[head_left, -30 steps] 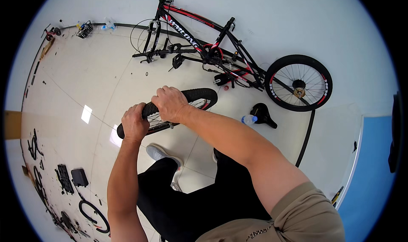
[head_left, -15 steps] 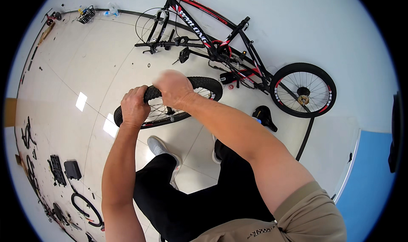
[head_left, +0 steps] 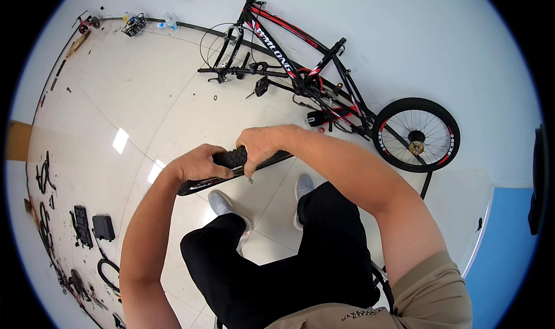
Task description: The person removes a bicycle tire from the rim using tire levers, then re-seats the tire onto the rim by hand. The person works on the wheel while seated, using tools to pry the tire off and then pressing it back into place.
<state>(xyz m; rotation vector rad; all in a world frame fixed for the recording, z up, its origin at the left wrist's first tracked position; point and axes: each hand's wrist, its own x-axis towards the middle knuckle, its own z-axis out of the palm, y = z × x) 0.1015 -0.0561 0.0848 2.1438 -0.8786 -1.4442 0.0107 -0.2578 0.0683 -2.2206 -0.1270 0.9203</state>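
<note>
1. The tyred wheel (head_left: pixel 233 158) is held on the near side of the bicycle frame (head_left: pixel 273 49).
2. It is grasped by the left hand (head_left: pixel 202 163), fingers curled.
3. It is likewise grasped by the right hand (head_left: pixel 259 146).

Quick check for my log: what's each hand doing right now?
Left hand: closed around the bicycle tyre, fingers mostly hidden.
Right hand: closed around the same tyre, right beside the left.

Near wheel (head_left: pixel 233 157) centre, before shoes (head_left: pixel 221 203) | bicycle frame (head_left: pixel 274 50) beyond it, along wall (head_left: pixel 416 51) | far wheel (head_left: pixel 416 136) at frame's right end | basket (head_left: pixel 133 25) far left on floor (head_left: pixel 139 106)
</note>
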